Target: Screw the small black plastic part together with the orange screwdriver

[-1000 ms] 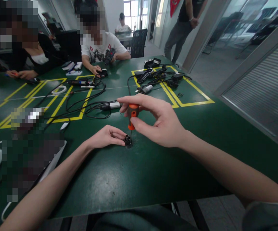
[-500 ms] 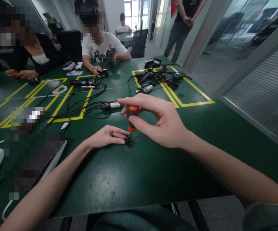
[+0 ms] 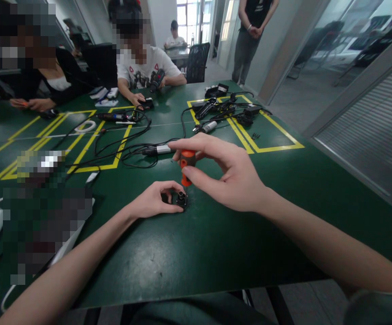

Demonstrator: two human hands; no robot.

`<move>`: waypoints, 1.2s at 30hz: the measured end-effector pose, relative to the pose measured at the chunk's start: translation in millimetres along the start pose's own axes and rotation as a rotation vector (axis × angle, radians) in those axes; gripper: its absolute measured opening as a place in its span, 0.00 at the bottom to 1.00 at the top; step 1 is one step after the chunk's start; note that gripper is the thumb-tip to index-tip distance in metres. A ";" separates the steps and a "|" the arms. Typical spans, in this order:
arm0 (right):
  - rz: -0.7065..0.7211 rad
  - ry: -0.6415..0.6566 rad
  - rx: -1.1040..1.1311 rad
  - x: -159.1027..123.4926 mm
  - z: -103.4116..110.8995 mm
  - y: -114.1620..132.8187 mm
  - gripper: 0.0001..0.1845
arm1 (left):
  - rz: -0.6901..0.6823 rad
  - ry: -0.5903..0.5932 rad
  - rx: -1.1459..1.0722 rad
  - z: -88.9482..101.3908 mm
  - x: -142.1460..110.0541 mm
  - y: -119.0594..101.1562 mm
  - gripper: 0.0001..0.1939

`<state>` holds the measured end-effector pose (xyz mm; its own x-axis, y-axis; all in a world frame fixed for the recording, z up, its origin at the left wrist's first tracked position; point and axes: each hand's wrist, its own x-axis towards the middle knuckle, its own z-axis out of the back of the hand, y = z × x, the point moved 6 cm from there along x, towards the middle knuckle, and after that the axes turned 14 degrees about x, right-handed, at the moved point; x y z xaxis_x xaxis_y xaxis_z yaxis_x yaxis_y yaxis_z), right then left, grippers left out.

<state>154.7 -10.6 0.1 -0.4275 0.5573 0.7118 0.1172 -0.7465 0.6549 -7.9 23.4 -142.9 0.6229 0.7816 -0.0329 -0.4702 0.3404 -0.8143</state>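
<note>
An upright screwdriver (image 3: 188,159) with an orange and dark grey handle is in my right hand (image 3: 228,176), thumb and fingers closed around the handle. Its thin shaft points down at a small black part (image 3: 182,201) with a short round stub on top, standing on the green table (image 3: 196,253). Whether the tip sits in a screw is too small to tell. My left hand (image 3: 158,198) grips the black part from the left, with the thumb on the near side and the fingers on the far side.
Beyond my hands lie a silver-and-black cylindrical tool (image 3: 160,149) with coiled cable and another silver piece (image 3: 207,127). Black devices and cables (image 3: 223,108) fill a yellow-taped area. Across the table a person (image 3: 148,67) holds a power drill (image 3: 157,80); another person (image 3: 43,97) sits left.
My left fingers have closed around the black part from a looser touch. The screwdriver has turned in my right hand, now showing more orange on its handle.
</note>
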 end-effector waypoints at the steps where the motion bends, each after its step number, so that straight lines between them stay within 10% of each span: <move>1: -0.011 0.009 0.015 -0.4 -0.6 -0.9 0.21 | 0.003 0.000 0.020 -0.3 -0.2 -0.7 0.17; 36: 0.046 -0.002 -0.023 -1.4 1.7 1.0 0.13 | 0.039 0.057 -0.052 -0.3 2.7 7.5 0.22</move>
<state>156.9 -11.5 0.2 -0.4201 0.5234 0.7413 0.1162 -0.7792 0.6160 -9.5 27.9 -149.2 0.6400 0.7622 -0.0970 -0.4628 0.2817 -0.8405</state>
